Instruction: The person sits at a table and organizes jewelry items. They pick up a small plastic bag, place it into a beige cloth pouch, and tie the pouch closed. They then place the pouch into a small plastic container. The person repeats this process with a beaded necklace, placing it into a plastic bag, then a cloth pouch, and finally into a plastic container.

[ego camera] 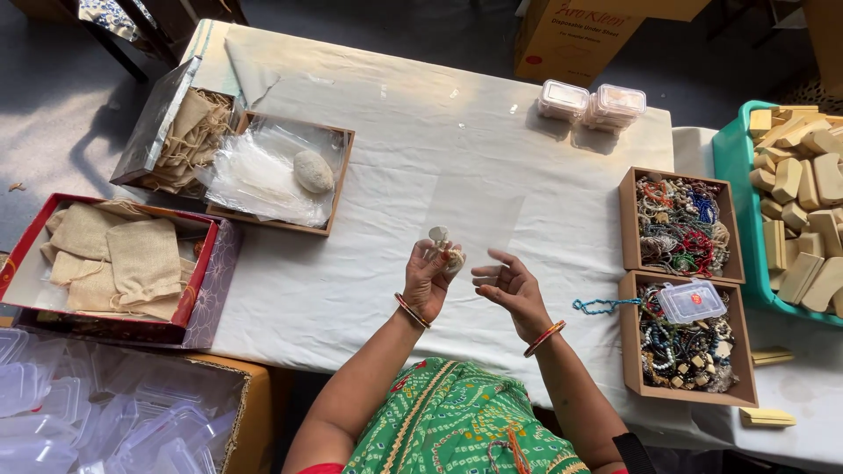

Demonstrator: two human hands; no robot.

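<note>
A small pale beaded piece (446,247) is pinched in the fingers of the left hand (428,279), raised above the white table (421,158); the right hand (509,288) is held half open beside it, empty, so assembling seems under way and a steadying grip is judged needed. Right of the hands lie two bead boxes (683,283); left, burlap pouches (123,259); farther, clear cases (590,104). Nothing is seen between.

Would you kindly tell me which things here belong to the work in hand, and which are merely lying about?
In hand:
left hand holding a small pale bead-like piece
right hand, open beside it, holding nothing

Lying about:
two boxes of beads
clear plastic cases
cloth pouches
wooden blocks
stone on plastic bags
</note>
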